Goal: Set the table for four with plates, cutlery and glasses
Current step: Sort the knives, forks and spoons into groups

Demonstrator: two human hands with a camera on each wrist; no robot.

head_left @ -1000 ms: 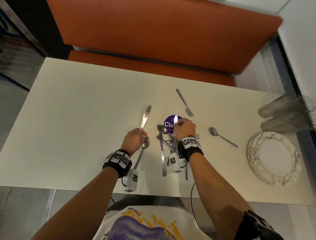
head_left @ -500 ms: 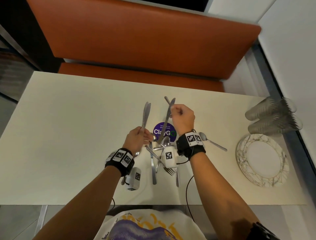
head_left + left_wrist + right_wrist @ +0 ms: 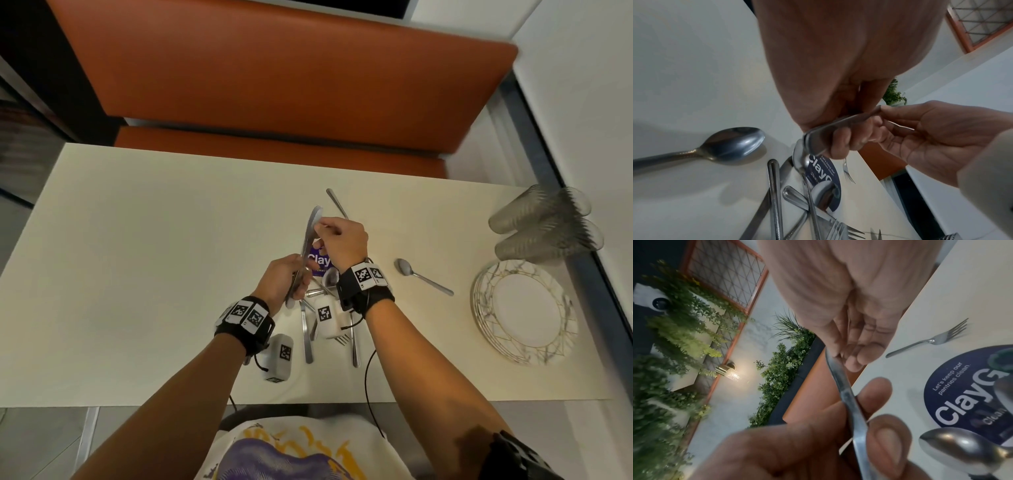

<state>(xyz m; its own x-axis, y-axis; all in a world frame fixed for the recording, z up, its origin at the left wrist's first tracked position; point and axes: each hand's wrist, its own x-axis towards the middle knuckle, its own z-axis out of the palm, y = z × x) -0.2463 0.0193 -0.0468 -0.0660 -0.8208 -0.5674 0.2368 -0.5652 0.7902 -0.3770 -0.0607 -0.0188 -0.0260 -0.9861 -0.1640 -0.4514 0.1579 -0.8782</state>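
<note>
Two table knives [image 3: 309, 236] stand together above the middle of the white table [image 3: 137, 257], blades pointing away from me. My left hand [image 3: 291, 277] grips their handles [image 3: 838, 126]. My right hand [image 3: 325, 228] pinches the blade tip [image 3: 835, 368] from the right. More forks, spoons and a knife lie in a loose pile [image 3: 308, 329] under both wrists. A single spoon [image 3: 421, 277] lies to the right, and a fork [image 3: 337, 204] lies beyond the right hand, partly hidden by it.
A stack of patterned plates [image 3: 524, 308] sits at the table's right end, with clear glasses [image 3: 544, 222] lying on their sides behind it. A round purple sticker [image 3: 318, 262] marks the table centre. An orange bench [image 3: 274, 85] runs along the far side.
My right hand has carried its knife left to the knife in my left hand, and the two blades now lie together. Both hands have risen slightly from the pile.
</note>
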